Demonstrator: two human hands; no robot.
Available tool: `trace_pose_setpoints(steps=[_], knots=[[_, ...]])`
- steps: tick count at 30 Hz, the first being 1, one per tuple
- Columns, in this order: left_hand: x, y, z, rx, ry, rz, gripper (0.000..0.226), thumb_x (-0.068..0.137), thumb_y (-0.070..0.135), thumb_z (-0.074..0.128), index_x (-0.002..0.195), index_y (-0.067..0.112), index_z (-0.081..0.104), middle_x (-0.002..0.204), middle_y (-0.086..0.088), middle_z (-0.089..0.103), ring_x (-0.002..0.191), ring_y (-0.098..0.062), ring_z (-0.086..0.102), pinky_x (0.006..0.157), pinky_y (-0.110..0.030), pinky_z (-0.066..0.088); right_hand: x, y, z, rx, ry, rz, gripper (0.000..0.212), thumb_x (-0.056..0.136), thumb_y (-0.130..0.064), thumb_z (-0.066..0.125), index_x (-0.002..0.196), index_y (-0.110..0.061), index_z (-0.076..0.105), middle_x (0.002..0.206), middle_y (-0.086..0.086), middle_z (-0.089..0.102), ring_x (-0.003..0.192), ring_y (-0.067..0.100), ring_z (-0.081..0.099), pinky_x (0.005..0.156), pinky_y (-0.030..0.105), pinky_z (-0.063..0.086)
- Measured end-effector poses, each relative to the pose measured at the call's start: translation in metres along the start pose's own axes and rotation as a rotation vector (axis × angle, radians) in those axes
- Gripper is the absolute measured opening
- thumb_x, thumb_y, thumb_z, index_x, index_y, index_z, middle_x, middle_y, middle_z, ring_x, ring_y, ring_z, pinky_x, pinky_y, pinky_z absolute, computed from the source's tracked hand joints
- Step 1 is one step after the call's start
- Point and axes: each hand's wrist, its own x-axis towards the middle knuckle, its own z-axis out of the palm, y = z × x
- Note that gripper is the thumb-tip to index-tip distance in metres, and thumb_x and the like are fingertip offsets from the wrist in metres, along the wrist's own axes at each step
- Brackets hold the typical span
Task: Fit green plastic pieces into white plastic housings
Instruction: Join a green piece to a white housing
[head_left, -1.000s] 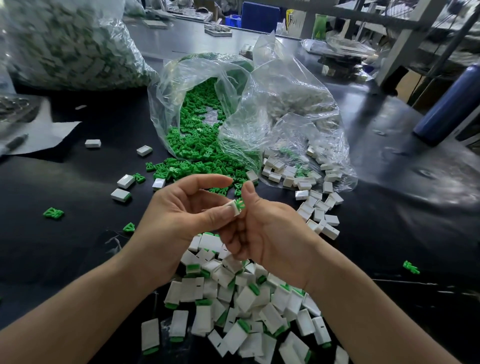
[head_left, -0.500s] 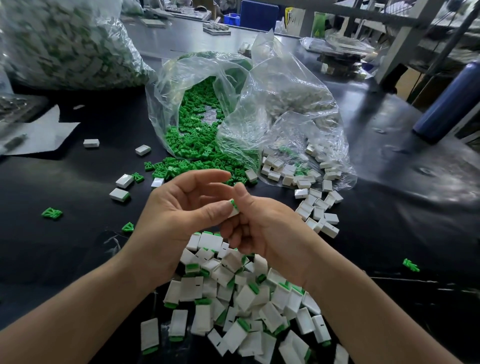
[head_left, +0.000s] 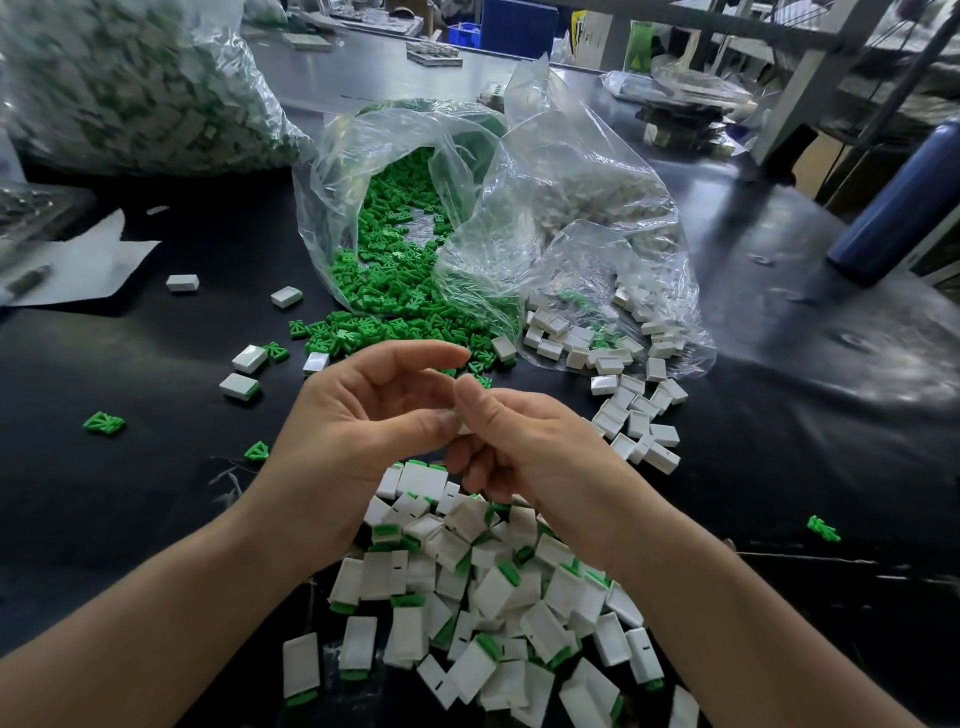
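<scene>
One housing (head_left: 464, 428) between left hand (head_left: 358, 431), right hand (head_left: 537, 460)

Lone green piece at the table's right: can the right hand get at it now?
Probably yes, once freed: the green piece lies alone, unobstructed, but the right hand is pinching a white housing.

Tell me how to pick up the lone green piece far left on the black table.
Probably pinch the green piece across its opposite side edges, coming from straight above: it lies flat on the black table, with bare table all round it.
</scene>
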Motion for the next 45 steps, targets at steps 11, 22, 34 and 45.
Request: trace_pose_setpoints(steps=[11,22,34,45], knots=[[0.001,-0.002,0.000,-0.039,-0.003,-0.039,0.030,0.060,0.000,0.064,0.086,0.012,0.071,0.072,-0.013,0.070,0.056,-0.027,0.063,0.053,-0.030,0.053,0.003,0.008,0.002,-0.172,0.040,-0.080,0.043,0.072,-0.059,0.032,0.062,-0.022,0.050,0.055,-0.010,0.050,0.048,0.001,0.043,0.051,0.014,0.036],[0.001,-0.004,0.004,-0.090,0.048,-0.074,0.046,0.055,-0.006,0.064,0.099,0.006,0.060,0.070,-0.011,0.071,0.060,-0.022,0.068,0.055,-0.025,0.055,0.005,0.013,0.004,-0.432,0.155,-0.142,0.046,0.096,-0.043,0.028,0.112,-0.014,0.061,0.066,-0.018,0.041,0.063,-0.004,0.040,0.062,0.018,0.030],[0.001,-0.004,0.003,-0.125,0.036,-0.093,0.047,0.057,-0.006,0.061,0.102,0.006,0.059,0.072,-0.014,0.071,0.065,-0.024,0.069,0.057,-0.027,0.056,0.007,0.016,0.003,-0.411,0.159,-0.178,0.036,0.097,-0.041,0.031,0.101,-0.024,0.062,0.061,-0.023,0.045,0.063,-0.009,0.043,0.061,0.013,0.030],[0.002,-0.004,-0.001,-0.091,0.019,-0.118,0.047,0.060,0.000,0.065,0.107,0.007,0.059,0.075,-0.015,0.071,0.063,-0.028,0.067,0.059,-0.031,0.057,0.006,0.014,0.001,-0.379,0.158,-0.158,0.052,0.073,-0.064,0.023,0.054,-0.024,0.049,0.050,-0.010,0.048,0.053,0.005,0.043,0.061,0.030,0.036]])
